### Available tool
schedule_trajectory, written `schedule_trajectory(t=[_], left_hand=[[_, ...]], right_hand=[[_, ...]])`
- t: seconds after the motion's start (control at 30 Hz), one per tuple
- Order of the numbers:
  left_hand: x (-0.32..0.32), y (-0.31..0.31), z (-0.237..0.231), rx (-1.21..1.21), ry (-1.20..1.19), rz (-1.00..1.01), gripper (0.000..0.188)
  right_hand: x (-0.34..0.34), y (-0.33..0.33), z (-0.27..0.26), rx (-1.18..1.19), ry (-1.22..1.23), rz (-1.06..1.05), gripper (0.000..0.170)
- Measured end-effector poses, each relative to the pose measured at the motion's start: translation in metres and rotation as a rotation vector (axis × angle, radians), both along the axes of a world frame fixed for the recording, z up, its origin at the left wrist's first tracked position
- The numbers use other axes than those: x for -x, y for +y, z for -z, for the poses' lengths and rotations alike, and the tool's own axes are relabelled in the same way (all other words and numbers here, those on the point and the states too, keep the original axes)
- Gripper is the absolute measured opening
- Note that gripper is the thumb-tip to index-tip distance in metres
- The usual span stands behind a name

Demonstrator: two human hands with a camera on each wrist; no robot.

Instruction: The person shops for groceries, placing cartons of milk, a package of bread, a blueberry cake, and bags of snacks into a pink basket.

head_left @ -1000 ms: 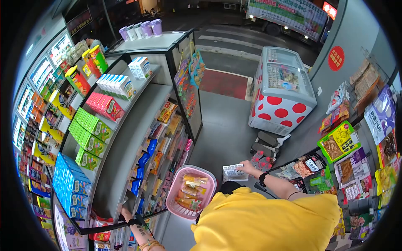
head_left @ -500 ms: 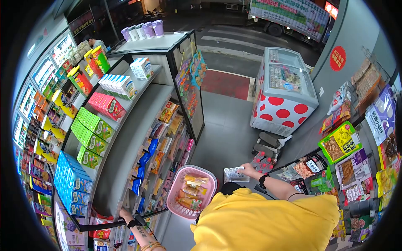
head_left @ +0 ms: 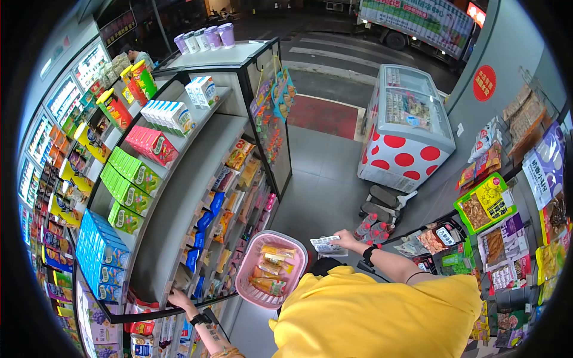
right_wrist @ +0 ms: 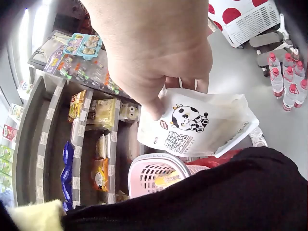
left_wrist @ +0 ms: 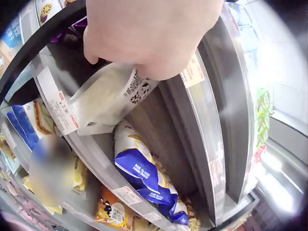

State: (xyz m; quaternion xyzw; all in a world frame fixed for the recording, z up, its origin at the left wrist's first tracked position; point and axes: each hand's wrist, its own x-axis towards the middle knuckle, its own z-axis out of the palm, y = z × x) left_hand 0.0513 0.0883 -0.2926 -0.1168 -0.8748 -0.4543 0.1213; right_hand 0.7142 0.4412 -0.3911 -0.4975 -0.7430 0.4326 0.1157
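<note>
My left hand (head_left: pixel 180 299) reaches into the lower shelf of the rack on the left. In the left wrist view, the fingers of that hand (left_wrist: pixel 149 38) grip the top of a white packet (left_wrist: pixel 103 98) with black print, beside a price tag; the fingertips are partly hidden. Blue-and-white snack packs (left_wrist: pixel 139 166) lie on the same shelf. Out in the aisle my right hand (head_left: pixel 345 240) holds a white bag (head_left: pixel 328 245). The right wrist view shows this bag (right_wrist: pixel 207 120) with a cow drawing, pinched at its edge between the thumb and fingers of the hand (right_wrist: pixel 161 62).
A pink basket (head_left: pixel 241 280) with several yellow packs stands between the arms. Red-capped bottles (head_left: pixel 371 230) and a folded grey scooter-like item (head_left: pixel 385 203) are on the floor at the right. Beyond is a red-dotted freezer (head_left: pixel 403 152); snack bags (head_left: pixel 486 203) hang on the right wall.
My left hand and forearm have shifted a little right along the shelf. The right hand, still holding the white bag, has moved slightly left, towards the basket.
</note>
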Motion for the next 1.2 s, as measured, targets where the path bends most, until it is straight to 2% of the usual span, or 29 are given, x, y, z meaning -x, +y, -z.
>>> schedule_trajectory(t=[0.1, 0.2, 0.4, 0.63, 0.7, 0.73, 0.77, 0.8, 0.83, 0.87, 0.9, 0.93, 0.97, 1.03, 1.1, 1.2], left_hand=[[0.002, -0.011, 0.006, 0.266, -0.045, 0.067, 0.037], [-0.034, -0.002, -0.01, 0.289, 0.184, 0.047, 0.03], [-0.066, -0.001, -0.028, 0.215, 0.39, 0.163, 0.027], [-0.086, -0.004, -0.035, -0.005, 0.19, 0.216, 0.029], [-0.085, -0.01, -0.023, -0.122, 0.194, 0.187, 0.032], [-0.095, -0.013, -0.03, -0.046, 0.309, 0.215, 0.035], [-0.104, -0.011, -0.037, -0.088, 0.268, 0.204, 0.038], [-0.096, -0.018, -0.018, -0.042, 0.22, 0.085, 0.031], [-0.111, -0.02, -0.036, 0.003, 0.246, 0.111, 0.032], [-0.113, -0.028, -0.027, -0.048, 0.161, 0.044, 0.031], [-0.118, -0.034, -0.033, -0.028, 0.158, 0.054, 0.029], [-0.12, -0.038, -0.031, -0.037, 0.136, 0.083, 0.028], [-0.132, -0.041, -0.049, -0.018, 0.112, 0.109, 0.025], [-0.153, -0.039, -0.069, -0.317, -0.06, 0.258, 0.021], [-0.181, -0.037, -0.093, -0.436, -0.218, 0.324, 0.02], [-0.223, -0.033, -0.114, -0.43, -0.391, 0.395, 0.022]], right_hand=[[0.005, -0.003, -0.007, -0.013, 0.018, -0.005, 0.031], [0.009, -0.006, -0.013, 0.007, 0.035, 0.002, 0.03], [0.009, -0.007, -0.014, 0.002, 0.047, -0.035, 0.028], [0.019, -0.003, -0.023, 0.009, 0.043, -0.12, 0.03], [0.025, 0.002, -0.038, 0.011, 0.016, -0.149, 0.028], [0.033, 0.003, -0.042, 0.022, -0.001, -0.197, 0.028], [0.037, 0.006, -0.038, -0.005, 0.054, -0.223, 0.027], [0.046, 0.006, -0.057, 0.029, 0.011, -0.243, 0.026], [0.058, 0.001, -0.083, 0.048, 0.011, -0.238, 0.02], [0.062, 0.005, -0.067, -0.002, 0.148, -0.309, 0.017], [0.073, 0.005, -0.088, 0.027, 0.071, -0.354, 0.016], [0.082, 0.007, -0.09, 0.052, 0.042, -0.387, 0.017], [0.097, -0.001, -0.115, 0.063, 0.124, -0.416, 0.018], [0.121, -0.002, -0.139, 0.019, 0.112, -0.533, 0.019], [0.15, -0.008, -0.166, 0.026, 0.182, -0.695, 0.019], [0.195, -0.026, -0.209, 0.115, 0.213, -0.914, 0.019]])
